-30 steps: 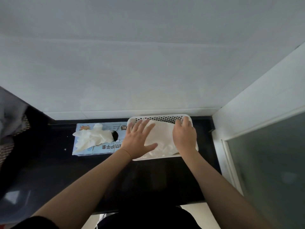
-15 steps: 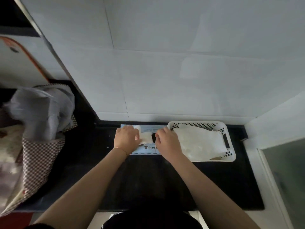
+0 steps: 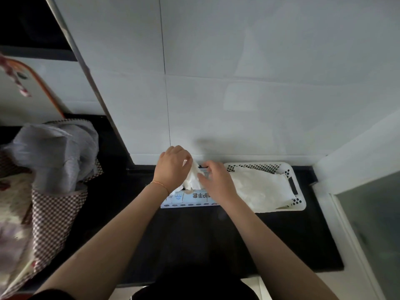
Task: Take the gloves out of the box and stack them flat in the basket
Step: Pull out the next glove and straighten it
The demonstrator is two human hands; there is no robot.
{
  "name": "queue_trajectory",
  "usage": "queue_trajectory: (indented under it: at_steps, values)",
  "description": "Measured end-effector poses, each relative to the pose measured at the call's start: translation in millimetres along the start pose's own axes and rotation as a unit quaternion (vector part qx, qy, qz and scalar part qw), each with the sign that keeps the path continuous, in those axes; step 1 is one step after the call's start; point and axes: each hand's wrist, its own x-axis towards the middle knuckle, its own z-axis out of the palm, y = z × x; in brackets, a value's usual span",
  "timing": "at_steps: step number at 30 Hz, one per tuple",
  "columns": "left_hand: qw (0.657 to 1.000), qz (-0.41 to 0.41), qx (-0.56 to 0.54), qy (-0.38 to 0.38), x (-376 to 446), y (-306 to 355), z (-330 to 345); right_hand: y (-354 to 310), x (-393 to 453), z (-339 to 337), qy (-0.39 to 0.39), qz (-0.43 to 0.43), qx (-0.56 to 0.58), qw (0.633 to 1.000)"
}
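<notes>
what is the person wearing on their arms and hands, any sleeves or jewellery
Both forearms are bare, with no gloves or sleeves on them. The left hand has a thin gold-coloured chain bracelet at its wrist. The right hand and its wrist show no jewellery.

Left hand (image 3: 173, 164) pinches a white glove (image 3: 192, 179) above the box (image 3: 190, 198), beside the basket (image 3: 299, 204).

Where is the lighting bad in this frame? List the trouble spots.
Head view: the black counter is underexposed, the white glove between the left hand and right hand is softly blurred, the basket reads clearly, and the wall lines bow from wide-angle distortion.
</notes>
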Motion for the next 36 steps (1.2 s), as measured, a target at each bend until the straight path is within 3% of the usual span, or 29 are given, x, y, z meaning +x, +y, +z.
queue_trajectory:
  at_steps: [6,11,14,16,19,20,22,26,32,36]
  values:
    - [0.993,-0.002,-0.122,-0.006,9.3,19.9,-22.5,-10.1,2.9,-11.3,0.035,0.006,0.014,0.999]
    - [0.974,-0.134,-0.183,-0.025,12.2,15.8,-39.5,-22.2,2.1,-37.0,0.041,0.060,0.118,0.990]
    - [0.939,-0.222,-0.258,-0.040,11.8,21.6,-47.5,-38.6,-0.2,-58.1,0.012,0.102,0.212,0.972]
    - [0.895,-0.290,-0.332,-0.070,10.7,25.5,-52.0,-46.8,-1.1,-67.4,0.012,0.123,0.251,0.960]
    - [0.757,-0.330,-0.537,-0.171,5.7,20.4,-56.8,-49.0,1.7,-75.6,0.048,0.155,0.269,0.949]
    - [0.739,-0.316,-0.562,-0.197,3.5,15.6,-56.3,-47.8,1.8,-77.8,0.062,0.169,0.269,0.946]
    - [0.737,-0.286,-0.573,-0.215,0.6,9.6,-56.4,-42.9,2.1,-81.5,0.074,0.193,0.267,0.941]
    - [0.756,-0.265,-0.574,-0.170,1.9,13.5,-61.0,-36.4,-1.9,-86.1,0.030,0.192,0.221,0.956]
    - [0.823,-0.235,-0.497,-0.144,9.0,41.1,-64.3,-54.0,-13.1,-81.3,-0.073,0.032,0.242,0.967]
    - [0.844,-0.238,-0.462,-0.134,10.2,50.3,-60.2,-59.2,-10.6,-75.3,-0.062,0.027,0.177,0.982]
